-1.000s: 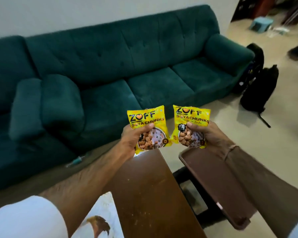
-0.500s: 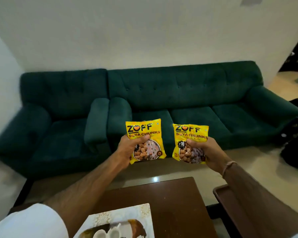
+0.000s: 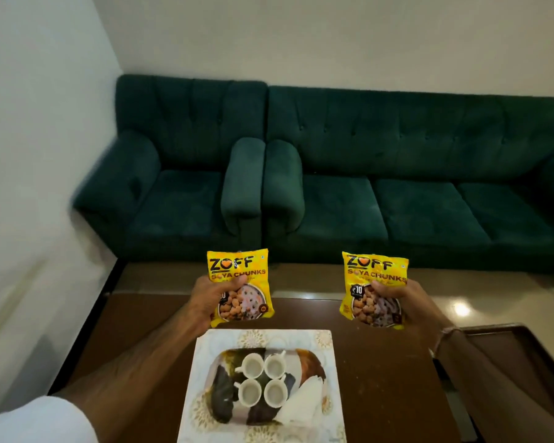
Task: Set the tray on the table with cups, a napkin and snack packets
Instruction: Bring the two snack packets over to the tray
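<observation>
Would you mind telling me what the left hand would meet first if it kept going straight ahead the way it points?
Probably the green sofa beyond the table's far edge; the left hand holds its packet above the tabletop, though depth is unclear.

White short sleeve (image 3: 36, 420); thread bracelet (image 3: 445, 338), right wrist.

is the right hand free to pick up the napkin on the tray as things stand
Probably not yet: the right hand is closed on a snack packet. The napkin itself lies uncovered on the tray, beside the cups.
</observation>
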The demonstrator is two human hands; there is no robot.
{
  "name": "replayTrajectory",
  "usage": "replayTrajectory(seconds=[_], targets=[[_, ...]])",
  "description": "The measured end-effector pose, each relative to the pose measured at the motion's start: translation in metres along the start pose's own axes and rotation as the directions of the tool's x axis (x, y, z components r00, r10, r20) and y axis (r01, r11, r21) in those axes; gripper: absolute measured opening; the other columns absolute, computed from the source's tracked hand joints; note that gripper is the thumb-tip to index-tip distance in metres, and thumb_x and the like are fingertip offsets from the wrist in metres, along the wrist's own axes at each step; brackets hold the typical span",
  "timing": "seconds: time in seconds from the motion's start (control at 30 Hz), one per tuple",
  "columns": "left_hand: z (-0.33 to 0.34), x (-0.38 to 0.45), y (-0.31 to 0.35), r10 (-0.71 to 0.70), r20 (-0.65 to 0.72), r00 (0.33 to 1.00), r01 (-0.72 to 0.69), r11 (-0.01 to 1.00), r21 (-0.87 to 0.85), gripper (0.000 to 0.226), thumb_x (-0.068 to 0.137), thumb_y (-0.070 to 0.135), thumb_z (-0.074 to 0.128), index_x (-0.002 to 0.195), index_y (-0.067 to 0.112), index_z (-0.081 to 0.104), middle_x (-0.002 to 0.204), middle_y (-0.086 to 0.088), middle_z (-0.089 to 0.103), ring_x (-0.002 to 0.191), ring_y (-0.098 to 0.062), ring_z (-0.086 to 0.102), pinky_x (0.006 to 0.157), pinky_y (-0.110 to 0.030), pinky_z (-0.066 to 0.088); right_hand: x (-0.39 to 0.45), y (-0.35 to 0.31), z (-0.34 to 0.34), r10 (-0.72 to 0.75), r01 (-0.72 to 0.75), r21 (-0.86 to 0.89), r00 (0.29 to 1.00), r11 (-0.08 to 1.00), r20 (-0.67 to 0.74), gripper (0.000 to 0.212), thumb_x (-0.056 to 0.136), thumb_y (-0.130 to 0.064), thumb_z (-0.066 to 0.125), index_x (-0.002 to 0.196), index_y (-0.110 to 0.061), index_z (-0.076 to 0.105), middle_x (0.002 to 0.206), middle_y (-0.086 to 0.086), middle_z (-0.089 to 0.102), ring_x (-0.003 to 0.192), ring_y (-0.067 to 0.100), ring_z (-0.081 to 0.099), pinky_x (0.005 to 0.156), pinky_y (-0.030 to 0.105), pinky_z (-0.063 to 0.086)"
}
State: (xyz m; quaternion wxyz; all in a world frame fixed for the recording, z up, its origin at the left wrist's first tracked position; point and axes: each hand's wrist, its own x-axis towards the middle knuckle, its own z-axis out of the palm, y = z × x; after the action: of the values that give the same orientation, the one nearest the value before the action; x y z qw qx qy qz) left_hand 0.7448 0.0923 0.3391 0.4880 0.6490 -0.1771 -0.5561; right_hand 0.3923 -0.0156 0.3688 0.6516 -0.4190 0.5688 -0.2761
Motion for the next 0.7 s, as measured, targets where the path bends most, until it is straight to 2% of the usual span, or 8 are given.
replayTrajectory(seconds=[0.17, 0.33, 0.47, 0.57, 0.63, 0.7], targets=[[-0.045, 0.009, -0.053, -0.058, -0.099, 0.993, 0.062, 0.997, 0.040, 0.044, 0.056, 0.019, 0.089, 0.095, 0.005, 0.073, 0.095, -0.018, 0.078, 0.088, -0.036, 0.075, 0.086, -0.051, 0.059, 0.015, 0.061, 0.023, 0.061, -0.061, -0.022, 0.998, 0.998, 0.003, 0.025, 0.083, -0.005, 0.072, 0.107, 0.003, 0.068, 0.099, 0.024, 0.075, 0.073, 0.033, 0.076, 0.060, 0.037, 0.061], [-0.080, 0.031, -0.114, -0.097, -0.190, 0.977, 0.112, 0.991, 0.067, 0.050, 0.051, 0.024, 0.093, 0.093, 0.004, 0.075, 0.090, -0.017, 0.078, 0.084, -0.035, 0.076, 0.084, -0.055, 0.059, 0.033, 0.127, 0.041, 0.143, -0.142, -0.036, 0.989, 0.989, 0.033, 0.023, 0.087, -0.001, 0.067, 0.109, 0.003, 0.067, 0.104, 0.024, 0.074, 0.074, 0.029, 0.076, 0.057, 0.034, 0.060], [-0.102, 0.050, -0.169, -0.145, -0.228, 0.963, 0.170, 0.981, 0.091, 0.055, 0.049, 0.030, 0.095, 0.093, 0.004, 0.075, 0.090, -0.018, 0.078, 0.084, -0.034, 0.075, 0.082, -0.062, 0.057, 0.049, 0.178, 0.049, 0.215, -0.212, -0.045, 0.975, 0.976, 0.049, 0.022, 0.090, -0.002, 0.064, 0.112, 0.001, 0.066, 0.112, 0.024, 0.073, 0.096, 0.039, 0.073, 0.078, 0.044, 0.060], [-0.111, 0.064, -0.210, -0.179, -0.234, 0.956, 0.210, 0.971, 0.114, 0.054, 0.051, 0.027, 0.096, 0.097, 0.007, 0.075, 0.094, -0.015, 0.078, 0.087, -0.034, 0.076, 0.086, -0.059, 0.057, 0.059, 0.214, 0.050, 0.244, -0.242, -0.036, 0.969, 0.970, 0.048, 0.021, 0.092, -0.001, 0.061, 0.112, -0.003, 0.066, 0.113, 0.020, 0.073, 0.104, 0.037, 0.070, 0.089, 0.049, 0.056], [-0.115, 0.071, -0.233, -0.196, -0.250, 0.948, 0.235, 0.962, 0.137, 0.043, 0.061, 0.017, 0.092, 0.098, 0.006, 0.075, 0.093, -0.015, 0.078, 0.087, -0.034, 0.076, 0.086, -0.059, 0.057, 0.067, 0.237, 0.052, 0.250, -0.249, -0.035, 0.968, 0.968, 0.038, 0.033, 0.085, -0.013, 0.071, 0.117, -0.002, 0.066, 0.114, 0.019, 0.073, 0.105, 0.036, 0.070, 0.095, 0.054, 0.053], [-0.117, 0.079, -0.255, -0.198, -0.262, 0.944, 0.252, 0.949, 0.188, 0.040, 0.065, 0.018, 0.091, 0.099, 0.007, 0.074, 0.092, -0.013, 0.079, 0.087, -0.034, 0.076, 0.083, -0.059, 0.058, 0.079, 0.264, 0.053, 0.258, -0.257, -0.052, 0.966, 0.965, 0.020, 0.051, 0.074, -0.025, 0.081, 0.118, -0.002, 0.067, 0.113, 0.018, 0.074, 0.106, 0.036, 0.070, 0.099, 0.058, 0.050]])
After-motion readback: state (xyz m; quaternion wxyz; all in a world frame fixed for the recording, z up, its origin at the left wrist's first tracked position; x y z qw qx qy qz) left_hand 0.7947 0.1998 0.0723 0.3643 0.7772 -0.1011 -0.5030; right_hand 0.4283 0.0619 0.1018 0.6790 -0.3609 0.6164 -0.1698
